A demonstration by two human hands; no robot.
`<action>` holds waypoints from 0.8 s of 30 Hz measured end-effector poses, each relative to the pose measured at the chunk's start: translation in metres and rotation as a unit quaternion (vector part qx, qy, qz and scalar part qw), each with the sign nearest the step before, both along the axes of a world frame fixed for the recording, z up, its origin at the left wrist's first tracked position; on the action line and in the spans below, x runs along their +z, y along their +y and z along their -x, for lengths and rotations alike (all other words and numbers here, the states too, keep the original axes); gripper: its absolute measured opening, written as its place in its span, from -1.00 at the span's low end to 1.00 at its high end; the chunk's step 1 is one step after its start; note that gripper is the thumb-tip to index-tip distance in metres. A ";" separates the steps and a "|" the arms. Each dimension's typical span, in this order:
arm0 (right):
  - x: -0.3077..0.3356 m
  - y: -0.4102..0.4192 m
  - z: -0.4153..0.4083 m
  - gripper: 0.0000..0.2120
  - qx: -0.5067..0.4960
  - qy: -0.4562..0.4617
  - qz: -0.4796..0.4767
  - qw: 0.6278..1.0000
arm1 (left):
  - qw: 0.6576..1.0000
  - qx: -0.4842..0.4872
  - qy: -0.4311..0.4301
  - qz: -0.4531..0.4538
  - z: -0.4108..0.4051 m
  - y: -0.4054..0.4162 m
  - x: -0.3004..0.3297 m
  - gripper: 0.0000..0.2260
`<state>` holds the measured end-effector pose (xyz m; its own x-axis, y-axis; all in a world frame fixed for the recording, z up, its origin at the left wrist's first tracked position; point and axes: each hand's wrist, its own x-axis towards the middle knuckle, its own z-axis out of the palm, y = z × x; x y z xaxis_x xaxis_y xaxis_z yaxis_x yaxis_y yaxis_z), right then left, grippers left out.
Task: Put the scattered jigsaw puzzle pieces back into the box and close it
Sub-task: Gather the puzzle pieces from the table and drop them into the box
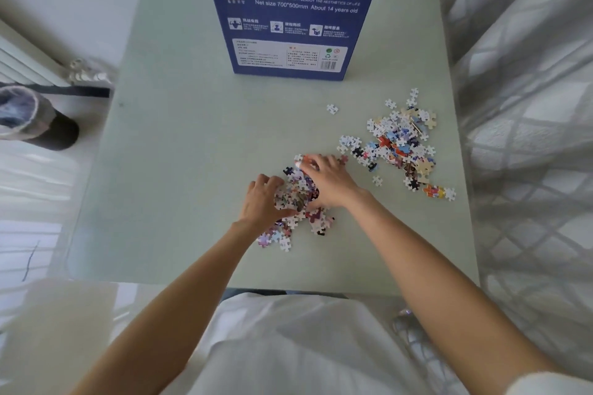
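Pale green table (179,170), wide bare stretch across its left half and along the near edge. Blue puzzle box (292,16) upright at the far edge, printed side facing the camera, top out of view. Near pile of puzzle pieces (298,202) at centre, cupped between both hands: left hand (261,202) on its left flank, fingers (268,181) curled and slightly spread over the pieces; right hand (327,183) on its right and far side, fingers (313,162) bent down onto the pieces. Second pile (401,144), looser, well apart to the right, reaching close to the table's right edge. Single white piece (332,109) alone between box and second pile. Patterned curtain (529,138) just beyond the right edge.
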<state>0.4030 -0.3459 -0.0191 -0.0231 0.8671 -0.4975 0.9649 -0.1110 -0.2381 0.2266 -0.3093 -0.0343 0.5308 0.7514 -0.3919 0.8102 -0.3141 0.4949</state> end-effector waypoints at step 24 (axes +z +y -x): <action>0.010 -0.017 0.005 -0.70 -0.146 0.111 -0.058 0.981 | 0.997 -0.035 -0.007 0.064 -0.004 0.021 0.006 -0.54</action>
<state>0.3982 -0.3626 -0.0091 0.1382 0.9034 -0.4058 0.8189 -0.3347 -0.4662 0.2305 -0.2881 -0.0288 0.5870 0.6559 -0.4746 0.7807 -0.3033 0.5464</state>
